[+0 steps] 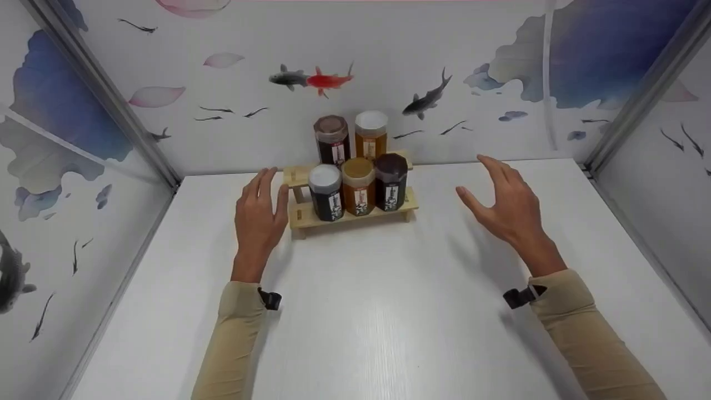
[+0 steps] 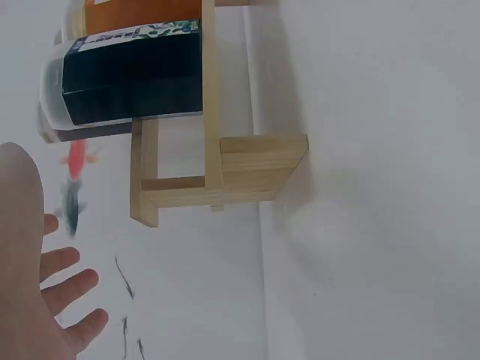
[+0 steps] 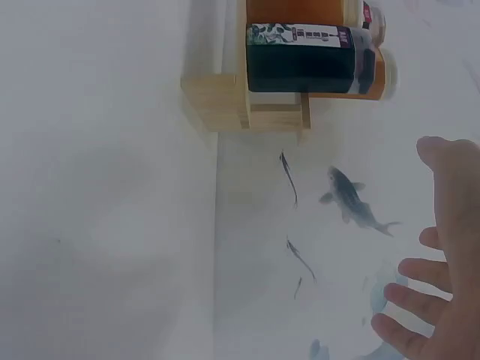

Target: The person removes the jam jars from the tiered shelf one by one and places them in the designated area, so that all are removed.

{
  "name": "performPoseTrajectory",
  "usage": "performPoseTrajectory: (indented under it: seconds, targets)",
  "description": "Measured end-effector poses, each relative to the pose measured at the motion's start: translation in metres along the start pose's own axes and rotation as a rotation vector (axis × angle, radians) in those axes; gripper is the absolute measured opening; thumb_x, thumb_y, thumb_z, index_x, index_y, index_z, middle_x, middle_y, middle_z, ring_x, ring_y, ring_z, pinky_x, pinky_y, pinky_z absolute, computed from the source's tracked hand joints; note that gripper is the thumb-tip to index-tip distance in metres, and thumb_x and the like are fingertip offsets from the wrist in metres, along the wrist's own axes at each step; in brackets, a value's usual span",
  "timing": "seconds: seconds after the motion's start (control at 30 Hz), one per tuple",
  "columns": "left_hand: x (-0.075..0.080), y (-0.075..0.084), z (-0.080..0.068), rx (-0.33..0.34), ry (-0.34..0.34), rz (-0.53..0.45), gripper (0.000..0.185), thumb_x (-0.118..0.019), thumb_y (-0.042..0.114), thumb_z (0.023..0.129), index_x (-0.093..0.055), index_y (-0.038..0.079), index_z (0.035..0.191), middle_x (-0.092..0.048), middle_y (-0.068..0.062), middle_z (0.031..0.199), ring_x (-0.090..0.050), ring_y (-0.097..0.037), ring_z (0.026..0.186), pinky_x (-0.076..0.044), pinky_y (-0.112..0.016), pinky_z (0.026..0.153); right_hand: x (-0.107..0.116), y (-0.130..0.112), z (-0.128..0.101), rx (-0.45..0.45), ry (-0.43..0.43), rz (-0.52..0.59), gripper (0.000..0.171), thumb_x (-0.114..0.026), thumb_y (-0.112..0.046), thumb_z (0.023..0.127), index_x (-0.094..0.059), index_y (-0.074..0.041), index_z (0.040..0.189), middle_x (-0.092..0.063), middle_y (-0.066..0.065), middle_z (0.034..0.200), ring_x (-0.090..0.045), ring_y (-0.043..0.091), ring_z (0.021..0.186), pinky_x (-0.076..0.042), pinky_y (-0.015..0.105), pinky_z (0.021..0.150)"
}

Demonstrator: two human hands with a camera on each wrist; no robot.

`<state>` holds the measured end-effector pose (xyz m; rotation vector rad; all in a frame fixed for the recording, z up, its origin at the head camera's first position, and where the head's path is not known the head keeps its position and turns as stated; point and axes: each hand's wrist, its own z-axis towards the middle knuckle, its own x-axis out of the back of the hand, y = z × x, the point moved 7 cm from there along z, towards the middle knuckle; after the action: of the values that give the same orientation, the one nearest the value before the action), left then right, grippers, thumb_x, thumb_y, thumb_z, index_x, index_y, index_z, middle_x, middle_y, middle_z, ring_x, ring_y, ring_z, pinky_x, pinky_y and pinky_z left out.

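Observation:
A two-tier wooden rack (image 1: 355, 218) stands at the back of the white table, bearing several lidded jars. On its front tier are a white-lidded dark jar (image 1: 326, 194), an amber jar (image 1: 360, 189) and a dark-lidded jar (image 1: 391, 183). Behind them stand a brown-lidded dark jar (image 1: 332, 141) and a white-lidded amber jar (image 1: 371, 133). My left hand (image 1: 260, 214) is just left of the rack, fingers extended, holding nothing. Farther off to the right, my right hand (image 1: 508, 203) hovers with thumb spread and nothing in it. In the left wrist view the rack's wooden end (image 2: 259, 161) shows beside the hand.
The white table (image 1: 355, 322) reaches toward me from the rack. Panels printed with fish and leaves enclose it at the back wall (image 1: 244, 133), left and right. Metal posts (image 1: 111, 94) stand at the back corners.

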<state>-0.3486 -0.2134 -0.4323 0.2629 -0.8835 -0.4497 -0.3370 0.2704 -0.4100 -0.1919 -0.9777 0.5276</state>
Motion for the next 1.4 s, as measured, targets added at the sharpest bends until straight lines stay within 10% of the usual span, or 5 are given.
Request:
performPoseTrajectory:
  seconds: [0.23,0.87,1.4]
  targets:
    - [-0.026,-0.021,-0.013,0.174,-0.086,-0.16,0.04,-0.057,0.013,0.112,-0.056,0.006,0.151,-0.061,-0.019,0.15,-0.06,-0.037,0.138,-0.054,-0.053,0.11,-0.019,-0.022,-0.004,0.028,-0.039,0.054,0.069,-0.072,-0.047,0.103,-0.05,-0.019,0.162,-0.059,0.016,0.156,-0.058,0.04,0.142,-0.055,0.067,0.1]
    - [-0.088,-0.04,-0.027,0.481,-0.144,-0.509,0.041,-0.075,0.032,0.104,-0.067,0.009,0.137,-0.07,-0.013,0.136,-0.066,-0.029,0.123,-0.054,-0.046,0.106,-0.108,-0.068,-0.004,0.027,-0.322,0.464,0.072,-0.069,-0.032,0.108,-0.034,-0.014,0.169,-0.053,0.014,0.163,-0.055,0.033,0.148,-0.049,0.055,0.119]
    - [-0.09,-0.04,-0.035,0.579,-0.125,-0.565,0.04,-0.075,0.034,0.104,-0.067,0.009,0.135,-0.067,-0.013,0.133,-0.065,-0.026,0.119,-0.057,-0.039,0.094,-0.144,-0.076,0.006,-0.198,-0.15,0.602,0.081,-0.081,-0.041,0.099,-0.043,-0.006,0.161,-0.058,0.018,0.155,-0.063,0.035,0.138,-0.053,0.051,0.115]
